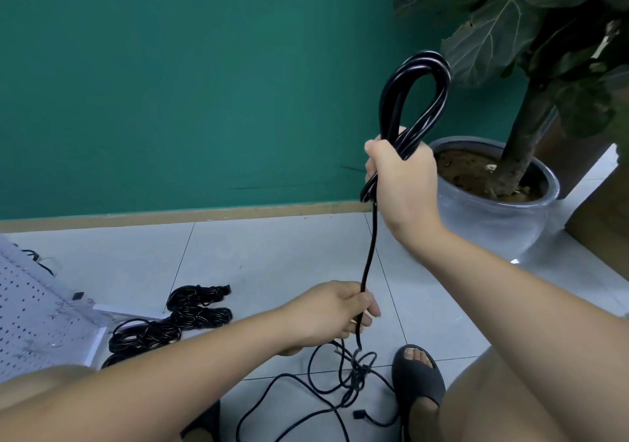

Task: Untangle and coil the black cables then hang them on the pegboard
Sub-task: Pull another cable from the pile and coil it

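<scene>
My right hand (403,183) is raised in front of the green wall and grips a coil of black cable (417,92), whose loops stand up above my fist. One strand (371,247) runs straight down from that coil to my left hand (335,315), which holds it between curled fingers. Below my left hand the same cable ends in a loose tangle (340,383) on the tiled floor. Several coiled black cable bundles (183,319) lie on the floor further left. The white pegboard (32,309) lies flat at the lower left edge.
A large potted plant in a grey ceramic pot (490,217) stands at the right, close behind my right hand. My foot in a dark slipper (417,380) rests beside the loose tangle. A wooden baseboard (183,215) runs along the wall.
</scene>
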The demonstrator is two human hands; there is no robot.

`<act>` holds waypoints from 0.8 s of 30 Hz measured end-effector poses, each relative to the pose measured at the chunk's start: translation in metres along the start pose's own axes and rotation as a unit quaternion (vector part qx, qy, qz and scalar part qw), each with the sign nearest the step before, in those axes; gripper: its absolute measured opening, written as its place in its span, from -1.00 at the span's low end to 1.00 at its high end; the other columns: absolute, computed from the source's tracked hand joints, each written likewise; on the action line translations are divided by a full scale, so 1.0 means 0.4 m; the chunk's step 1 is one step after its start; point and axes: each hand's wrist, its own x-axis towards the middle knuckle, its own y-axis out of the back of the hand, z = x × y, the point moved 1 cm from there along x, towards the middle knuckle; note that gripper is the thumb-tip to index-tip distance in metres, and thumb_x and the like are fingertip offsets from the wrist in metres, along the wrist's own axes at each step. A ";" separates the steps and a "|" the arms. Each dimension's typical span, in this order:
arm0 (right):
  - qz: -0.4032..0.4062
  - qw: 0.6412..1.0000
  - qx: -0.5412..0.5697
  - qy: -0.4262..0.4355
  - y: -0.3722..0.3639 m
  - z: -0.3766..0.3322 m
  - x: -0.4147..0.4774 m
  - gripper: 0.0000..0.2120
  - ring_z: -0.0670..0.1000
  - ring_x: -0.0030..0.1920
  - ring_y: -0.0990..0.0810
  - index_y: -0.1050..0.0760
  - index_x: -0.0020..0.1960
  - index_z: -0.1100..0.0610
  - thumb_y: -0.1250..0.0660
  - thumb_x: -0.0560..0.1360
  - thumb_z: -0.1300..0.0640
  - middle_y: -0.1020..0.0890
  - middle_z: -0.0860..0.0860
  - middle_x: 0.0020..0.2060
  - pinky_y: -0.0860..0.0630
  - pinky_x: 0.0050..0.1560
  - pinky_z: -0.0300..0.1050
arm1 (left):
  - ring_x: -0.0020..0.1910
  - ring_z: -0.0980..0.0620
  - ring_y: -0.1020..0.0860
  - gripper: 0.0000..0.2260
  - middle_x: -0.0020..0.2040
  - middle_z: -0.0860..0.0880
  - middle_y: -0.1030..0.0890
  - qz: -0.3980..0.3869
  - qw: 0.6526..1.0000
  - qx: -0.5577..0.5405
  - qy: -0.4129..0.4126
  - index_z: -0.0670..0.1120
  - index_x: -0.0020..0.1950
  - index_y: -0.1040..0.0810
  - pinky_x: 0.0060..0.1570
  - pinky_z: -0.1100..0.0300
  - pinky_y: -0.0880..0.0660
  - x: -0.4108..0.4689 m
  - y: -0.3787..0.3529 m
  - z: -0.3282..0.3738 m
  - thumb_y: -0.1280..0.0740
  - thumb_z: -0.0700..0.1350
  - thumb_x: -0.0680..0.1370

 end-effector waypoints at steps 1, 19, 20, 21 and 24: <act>0.010 1.000 -0.020 0.002 0.003 0.003 0.008 -0.70 0.26 -0.24 -0.23 -0.22 -0.17 0.32 -0.30 0.51 0.16 -0.30 0.23 -0.29 -0.27 -0.27 0.06 | -0.03 0.03 -0.65 -0.71 0.09 -0.07 -0.74 -0.009 1.000 0.013 0.000 -0.02 0.08 -0.64 0.21 0.10 -0.60 -0.007 0.002 0.009 -0.15 0.01 0.78; -0.367 0.901 -0.216 -0.082 -0.033 0.062 -0.041 -0.46 0.12 -0.47 -0.54 -0.50 -0.26 0.16 -0.29 0.67 -0.24 -0.67 0.07 -0.42 -0.43 -0.41 -0.06 | -0.28 -0.08 -0.56 -0.90 -0.26 0.06 -0.69 0.283 0.910 0.031 -0.300 0.02 -0.06 -0.71 -0.17 -0.01 -0.53 -0.142 0.215 0.156 -0.56 -0.17 0.56; -0.388 0.898 -0.178 -0.108 -0.036 0.052 -0.058 -0.45 0.12 -0.48 -0.50 -0.48 -0.23 0.15 -0.25 0.67 -0.29 -0.67 0.10 -0.41 -0.38 -0.43 -0.07 | -0.22 -0.13 -0.61 -0.88 -0.23 -0.01 -0.71 0.301 0.901 0.019 -0.313 0.02 -0.06 -0.72 -0.09 -0.09 -0.58 -0.149 0.224 0.161 -0.60 -0.17 0.52; -0.403 0.894 -0.144 -0.132 -0.040 0.044 -0.072 -0.42 0.11 -0.48 -0.47 -0.46 -0.20 0.13 -0.19 0.64 -0.37 -0.67 0.14 -0.39 -0.34 -0.43 -0.11 | -0.21 -0.16 -0.62 -0.84 -0.22 -0.08 -0.70 0.319 0.891 0.007 -0.322 0.02 -0.05 -0.70 -0.07 -0.15 -0.58 -0.155 0.233 0.166 -0.63 -0.16 0.48; -0.431 0.877 -0.045 -0.210 -0.047 0.020 -0.106 -0.16 0.10 -0.50 -0.41 -0.43 -0.13 0.15 -0.02 0.42 -0.67 -0.59 0.22 -0.39 -0.34 -0.43 -0.13 | -0.32 -0.23 -0.49 -0.64 -0.29 -0.19 -0.62 0.367 0.873 -0.015 -0.322 0.08 0.02 -0.57 -0.20 -0.11 -0.54 -0.175 0.250 0.185 -0.69 -0.09 0.40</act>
